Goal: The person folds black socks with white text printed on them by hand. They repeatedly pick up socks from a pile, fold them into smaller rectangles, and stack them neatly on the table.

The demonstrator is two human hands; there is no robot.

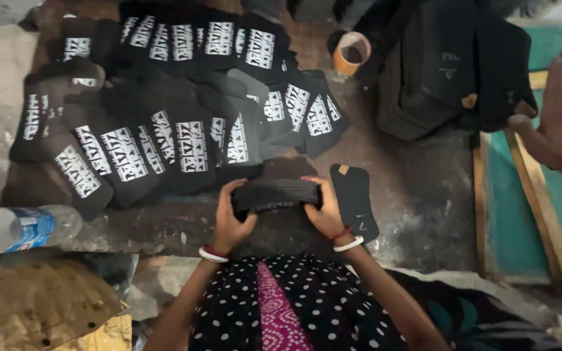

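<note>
Held thing: small stack of black socks (276,194), gripped at both ends, low in the middle of the work surface (417,195), just in front of the body.
Long axis: runs left to right across the view, roughly level, slightly bowed; ribbed edges face up; toe and cuff ends cannot be told apart.
Left hand (231,224): curled around the stack's left end, thumb on the near side, fingers over the top, clamping it.
Right hand (324,211): curled around the stack's right end in the same way, fingers wrapped over the top edge.
Wrists: white and red bangles on both.
Just beside: single black sock (354,198) lying flat, touching the right hand's outer side, long axis near to far, small tan tag at its far end.
Beyond the stack: spread of black socks with white printed panels (164,130), overlapping in fanned rows, too many and too overlapped to count.
Far right: tall pile of black fabric (450,71), one; another person's hand (557,114), fingers spread, resting at its edge above a wooden frame (535,195).
Far middle: roll of brown tape (351,53), one.
Near left: plastic water bottle (21,229), one, lying on its side, well apart from the hands.
In the way: nothing between the hands and the stack.
</note>
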